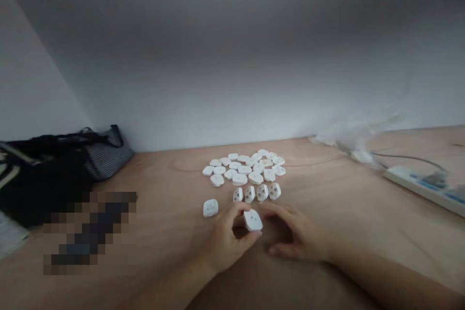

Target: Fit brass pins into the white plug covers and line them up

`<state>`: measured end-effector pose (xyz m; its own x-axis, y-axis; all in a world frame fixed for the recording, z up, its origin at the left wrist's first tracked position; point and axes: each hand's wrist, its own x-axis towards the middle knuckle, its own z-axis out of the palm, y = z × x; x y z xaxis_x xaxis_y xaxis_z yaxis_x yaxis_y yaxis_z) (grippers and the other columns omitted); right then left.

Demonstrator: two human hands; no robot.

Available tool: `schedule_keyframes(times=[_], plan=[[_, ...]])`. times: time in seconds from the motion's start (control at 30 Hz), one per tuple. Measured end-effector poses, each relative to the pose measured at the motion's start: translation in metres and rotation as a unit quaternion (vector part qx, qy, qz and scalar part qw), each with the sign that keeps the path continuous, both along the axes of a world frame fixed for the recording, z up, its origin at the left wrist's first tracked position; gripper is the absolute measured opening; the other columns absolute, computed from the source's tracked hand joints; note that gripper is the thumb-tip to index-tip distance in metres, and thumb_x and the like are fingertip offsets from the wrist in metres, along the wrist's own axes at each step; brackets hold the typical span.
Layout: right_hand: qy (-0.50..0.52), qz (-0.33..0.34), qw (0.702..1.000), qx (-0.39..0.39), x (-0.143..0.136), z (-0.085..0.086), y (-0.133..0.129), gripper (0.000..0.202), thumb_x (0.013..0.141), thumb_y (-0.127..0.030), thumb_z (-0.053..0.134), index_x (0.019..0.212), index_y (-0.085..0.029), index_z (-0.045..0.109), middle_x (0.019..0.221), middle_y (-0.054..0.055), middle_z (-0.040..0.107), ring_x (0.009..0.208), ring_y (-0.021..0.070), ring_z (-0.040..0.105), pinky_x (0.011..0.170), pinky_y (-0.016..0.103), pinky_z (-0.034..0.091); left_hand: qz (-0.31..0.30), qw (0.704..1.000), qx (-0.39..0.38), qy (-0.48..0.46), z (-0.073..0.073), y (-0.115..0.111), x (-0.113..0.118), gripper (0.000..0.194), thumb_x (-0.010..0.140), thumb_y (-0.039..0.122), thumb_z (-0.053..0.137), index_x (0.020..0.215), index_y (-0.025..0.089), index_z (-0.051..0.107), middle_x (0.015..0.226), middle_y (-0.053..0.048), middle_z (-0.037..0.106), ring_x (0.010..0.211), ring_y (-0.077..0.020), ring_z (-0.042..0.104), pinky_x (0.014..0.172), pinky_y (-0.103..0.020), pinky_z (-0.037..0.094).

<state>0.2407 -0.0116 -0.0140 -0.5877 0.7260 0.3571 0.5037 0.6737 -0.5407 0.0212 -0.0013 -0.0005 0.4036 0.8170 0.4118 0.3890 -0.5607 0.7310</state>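
Pinched a white plug (253,221) in the left hand (229,238), with the right hand (300,232) wide and empty beside it. Had four standing plugs (250,194) just beyond, seemingly done; a lone plug (210,208) leftward and a loose cluster (244,170) farther off, apparently undone.

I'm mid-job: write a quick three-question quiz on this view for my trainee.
1. Which hand holds the white piece? A) right, B) left, C) neither.
2. True or false: the power strip lies toward the right of the picture.
3. How many pieces form the row between the held one and the larger cluster?

Key:
1. B: the left hand; the right hand is open beside it.
2. True.
3. Four.
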Motion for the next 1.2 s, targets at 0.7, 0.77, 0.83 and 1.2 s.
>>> schedule_keyframes(times=[0.7, 0.77, 0.83, 1.2], plan=[[-0.034, -0.01, 0.999, -0.015, 0.001, 0.001, -0.002, 0.08, 0.073, -0.038, 0.065, 0.139, -0.021, 0.024, 0.133, 0.013, 0.045, 0.119, 0.0286, 0.043, 0.099, 0.046, 0.033, 0.034, 0.997, -0.028, 0.068, 0.03, 0.063, -0.053, 0.054, 0.064, 0.025, 0.069, 0.113, 0.019, 0.046, 0.114, -0.011, 0.059, 0.103, -0.0265, 0.058, 0.089, -0.041, 0.045], [-0.034, -0.009, 0.999, -0.014, 0.001, 0.001, -0.001, 0.081, 0.073, -0.038, 0.065, 0.14, -0.021, 0.023, 0.132, 0.013, 0.046, 0.118, 0.0283, 0.044, 0.099, 0.046, 0.034, 0.011, 0.993, -0.042, 0.108, 0.033, 0.066, -0.055, 0.053, 0.064, 0.026, 0.07, 0.113, 0.02, 0.051, 0.116, -0.01, 0.059, 0.105, -0.0277, 0.057, 0.09, -0.041, 0.045], [-0.036, -0.004, 0.999, -0.013, 0.0, 0.002, -0.001, 0.081, 0.073, -0.038, 0.065, 0.14, -0.021, 0.023, 0.132, 0.012, 0.046, 0.117, 0.0278, 0.044, 0.099, 0.045, 0.034, -0.012, 0.99, -0.055, 0.129, 0.033, 0.068, -0.055, 0.05, 0.064, 0.027, 0.07, 0.111, 0.02, 0.055, 0.113, -0.009, 0.062, 0.104, -0.0272, 0.058, 0.09, -0.041, 0.045], [-0.038, -0.004, 0.999, -0.01, 0.001, 0.0, -0.001, 0.079, 0.074, -0.039, 0.064, 0.139, -0.02, 0.023, 0.134, 0.013, 0.044, 0.121, 0.0279, 0.041, 0.101, 0.046, 0.032, 0.041, 0.989, 0.028, 0.141, 0.039, 0.074, -0.068, 0.046, 0.076, 0.038, 0.06, 0.118, 0.021, 0.052, 0.119, -0.01, 0.058, 0.108, -0.0284, 0.055, 0.091, -0.043, 0.044]])
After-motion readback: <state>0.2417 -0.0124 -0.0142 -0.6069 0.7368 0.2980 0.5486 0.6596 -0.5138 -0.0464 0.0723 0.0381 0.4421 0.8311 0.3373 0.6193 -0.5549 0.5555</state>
